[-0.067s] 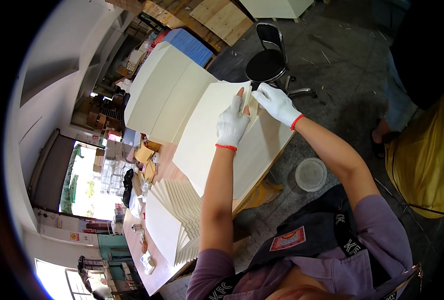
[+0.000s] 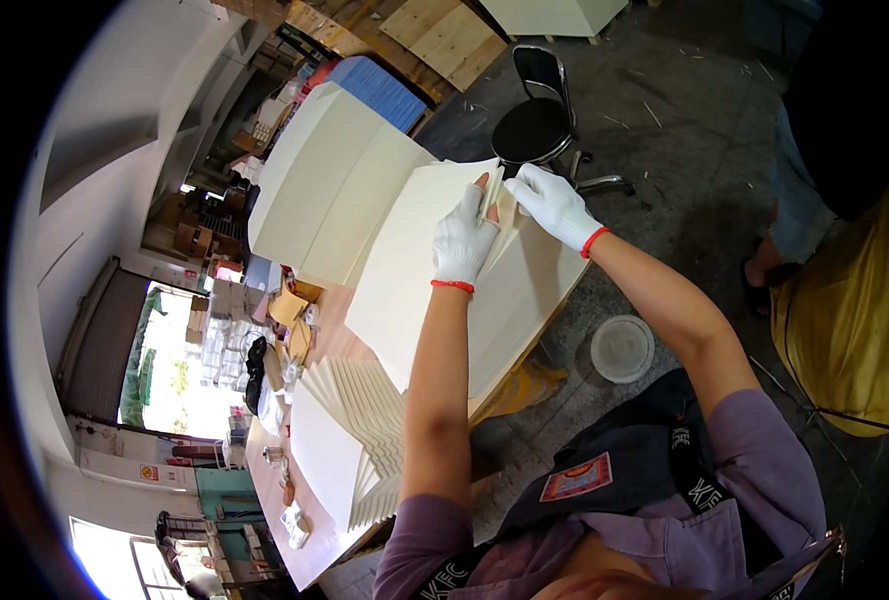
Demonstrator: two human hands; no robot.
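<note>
Large cream card sheets (image 2: 419,260) lie stacked on the table in front of me, their right edges raised and slightly fanned. My left hand (image 2: 466,237), in a white glove with bare thumb and index tips, rests on the top sheet by that edge, thumb and index finger apart. Just across the edge, my right hand (image 2: 552,205) wears a white glove with a red cuff. Its fingers are curled together beside the sheet edges; what they pinch, if anything, is hidden. Nearer me on the left stands a fanned pile of cream boards (image 2: 349,435).
A large folded cream board (image 2: 334,190) stands behind the sheets. Small items and packets (image 2: 284,370) clutter the wooden table's (image 2: 309,560) left side. Beyond are a black chair (image 2: 534,130), a round tub (image 2: 622,348), a yellow bag (image 2: 844,330) and a person's leg (image 2: 794,200).
My left hand has shifted slightly, its thumb drawn a little nearer the index finger. The right hand stays almost in place.
</note>
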